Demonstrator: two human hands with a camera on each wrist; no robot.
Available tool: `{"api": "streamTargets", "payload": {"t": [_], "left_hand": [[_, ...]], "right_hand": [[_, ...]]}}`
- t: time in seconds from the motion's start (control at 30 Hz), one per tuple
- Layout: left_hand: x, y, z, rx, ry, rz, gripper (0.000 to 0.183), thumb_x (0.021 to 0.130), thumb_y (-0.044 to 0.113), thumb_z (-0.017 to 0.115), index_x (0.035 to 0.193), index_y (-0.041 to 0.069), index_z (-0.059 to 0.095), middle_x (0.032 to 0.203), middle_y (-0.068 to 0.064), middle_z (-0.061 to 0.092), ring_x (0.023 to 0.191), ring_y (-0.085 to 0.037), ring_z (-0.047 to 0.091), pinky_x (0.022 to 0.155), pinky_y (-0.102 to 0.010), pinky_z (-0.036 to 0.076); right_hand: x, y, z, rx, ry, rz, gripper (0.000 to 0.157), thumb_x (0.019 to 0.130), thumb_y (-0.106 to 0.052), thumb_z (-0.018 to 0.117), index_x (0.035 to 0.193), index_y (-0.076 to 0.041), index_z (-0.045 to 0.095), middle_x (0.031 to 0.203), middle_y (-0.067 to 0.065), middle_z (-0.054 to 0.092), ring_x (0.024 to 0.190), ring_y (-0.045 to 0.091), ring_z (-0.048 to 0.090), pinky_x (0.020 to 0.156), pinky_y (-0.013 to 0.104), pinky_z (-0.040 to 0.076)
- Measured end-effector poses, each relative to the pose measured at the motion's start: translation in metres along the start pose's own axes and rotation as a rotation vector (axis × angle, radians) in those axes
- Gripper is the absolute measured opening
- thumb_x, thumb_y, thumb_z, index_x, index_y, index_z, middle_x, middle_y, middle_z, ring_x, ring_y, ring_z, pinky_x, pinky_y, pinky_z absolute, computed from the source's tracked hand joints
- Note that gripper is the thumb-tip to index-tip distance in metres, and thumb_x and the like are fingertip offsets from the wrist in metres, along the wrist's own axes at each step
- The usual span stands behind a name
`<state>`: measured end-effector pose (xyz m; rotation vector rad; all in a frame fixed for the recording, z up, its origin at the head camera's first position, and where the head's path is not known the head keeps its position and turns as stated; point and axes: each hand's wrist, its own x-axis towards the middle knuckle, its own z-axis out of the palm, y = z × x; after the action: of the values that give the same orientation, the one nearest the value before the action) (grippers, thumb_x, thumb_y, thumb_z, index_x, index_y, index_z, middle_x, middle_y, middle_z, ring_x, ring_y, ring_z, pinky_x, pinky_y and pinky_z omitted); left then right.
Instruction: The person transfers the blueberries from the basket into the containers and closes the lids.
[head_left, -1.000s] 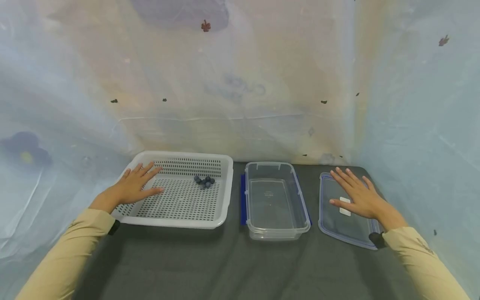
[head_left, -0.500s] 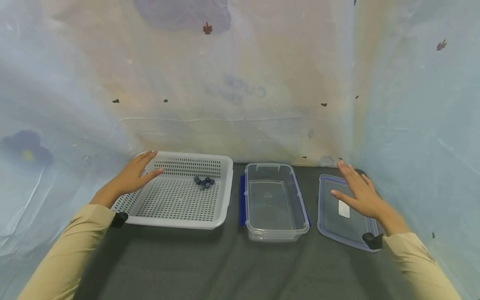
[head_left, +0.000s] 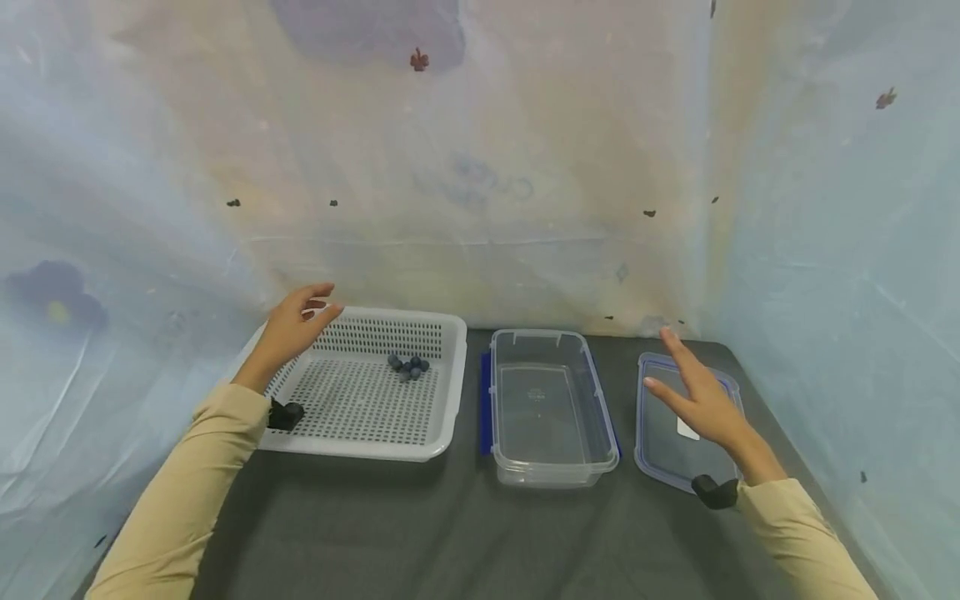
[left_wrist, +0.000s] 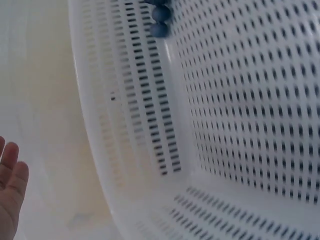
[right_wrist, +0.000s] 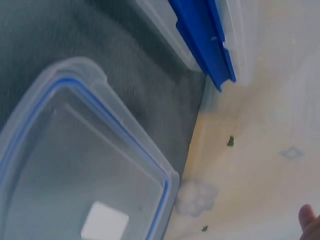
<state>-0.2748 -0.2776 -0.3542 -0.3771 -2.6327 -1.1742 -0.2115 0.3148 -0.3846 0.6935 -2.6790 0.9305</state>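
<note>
My left hand (head_left: 295, 327) hovers above the left part of a white perforated basket (head_left: 450, 400), its fingers loosely bent and holding nothing. Several blueberries (head_left: 408, 367) lie together on the basket's floor toward the back right; in the left wrist view, a few blueberries (left_wrist: 160, 21) show at the top edge. Over on the right, my right hand (head_left: 701, 398) is raised above a clear lid (head_left: 660, 433) with a blue seal, fingers extended. A white label (right_wrist: 104, 221) is on that lid. Between the hands stands a clear plastic container (head_left: 543, 417) without its lid on.
Blue side clips (head_left: 486, 404) hang along the container's long sides. A dark grey cloth (head_left: 465, 533) covers the table. Patterned plastic sheeting (head_left: 480, 167) rises behind and at both sides, close to the table's back edge.
My left hand has moved right and farther over the basket, its fingers bending. My right hand has shifted a little left and turned more edge-on. Basket, container and lid stay put.
</note>
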Motion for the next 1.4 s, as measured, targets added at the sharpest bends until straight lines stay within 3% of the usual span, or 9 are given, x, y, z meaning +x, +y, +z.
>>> {"api": "streamTargets", "payload": {"t": [0.3,0.6,0.77,1.1,1.17,1.33,1.4], "left_hand": [[0.01,-0.009,0.016,-0.163,-0.008,-0.087,0.057,0.099,0.034,0.057,0.142,-0.001,0.043,0.14,-0.023,0.043,0.126,-0.042,0.041,0.098,-0.057,0.037],[0.018,-0.021,0.034,-0.308,0.035,-0.137,0.05,0.099,0.023,0.058,0.139,-0.005,0.046,0.134,-0.025,0.048,0.12,-0.04,0.047,0.098,-0.052,0.037],[0.027,-0.035,0.046,-0.319,0.034,-0.163,0.046,0.098,0.019,0.059,0.135,-0.006,0.049,0.131,-0.026,0.051,0.12,-0.041,0.047,0.099,-0.05,0.038],[0.031,-0.047,0.071,-0.25,-0.038,-0.238,0.038,0.098,0.019,0.06,0.128,-0.005,0.055,0.127,-0.025,0.055,0.118,-0.04,0.049,0.097,-0.052,0.04],[0.032,-0.049,0.077,-0.237,-0.048,-0.258,0.038,0.098,0.019,0.06,0.128,-0.004,0.056,0.127,-0.025,0.055,0.119,-0.04,0.049,0.097,-0.052,0.04],[0.032,-0.051,0.091,-0.216,-0.048,-0.284,0.035,0.098,0.016,0.06,0.127,-0.005,0.057,0.127,-0.025,0.054,0.121,-0.04,0.047,0.098,-0.051,0.04],[0.032,-0.052,0.096,-0.199,-0.053,-0.297,0.034,0.098,0.015,0.06,0.126,-0.005,0.057,0.127,-0.025,0.055,0.12,-0.04,0.048,0.097,-0.051,0.041]], "right_hand": [[0.002,-0.003,0.025,0.079,0.013,0.028,0.078,0.096,-0.022,0.062,0.157,-0.018,0.014,0.159,0.018,0.014,0.142,0.044,0.013,0.105,0.067,0.015],[0.0,-0.008,0.052,0.132,-0.018,0.031,0.075,0.095,-0.021,0.062,0.156,-0.013,0.019,0.159,0.015,0.016,0.141,0.044,0.014,0.105,0.068,0.015],[-0.004,-0.008,0.068,0.167,-0.032,0.019,0.072,0.096,-0.019,0.061,0.155,-0.008,0.021,0.158,0.017,0.016,0.141,0.045,0.015,0.103,0.069,0.017],[-0.025,-0.012,0.084,0.222,-0.059,0.034,0.074,0.094,-0.016,0.063,0.154,-0.003,0.02,0.157,0.022,0.017,0.14,0.047,0.016,0.102,0.07,0.018],[-0.029,-0.012,0.087,0.222,-0.053,0.014,0.075,0.092,-0.013,0.064,0.153,-0.001,0.022,0.156,0.023,0.019,0.14,0.047,0.018,0.106,0.064,0.019],[-0.037,-0.011,0.095,0.241,-0.023,-0.039,0.08,0.087,-0.006,0.068,0.152,0.001,0.022,0.155,0.025,0.02,0.139,0.047,0.018,0.112,0.031,0.015],[-0.041,-0.011,0.098,0.246,-0.014,-0.052,0.082,0.086,-0.006,0.069,0.152,0.001,0.02,0.156,0.024,0.018,0.14,0.046,0.017,0.111,0.027,0.014]]}}
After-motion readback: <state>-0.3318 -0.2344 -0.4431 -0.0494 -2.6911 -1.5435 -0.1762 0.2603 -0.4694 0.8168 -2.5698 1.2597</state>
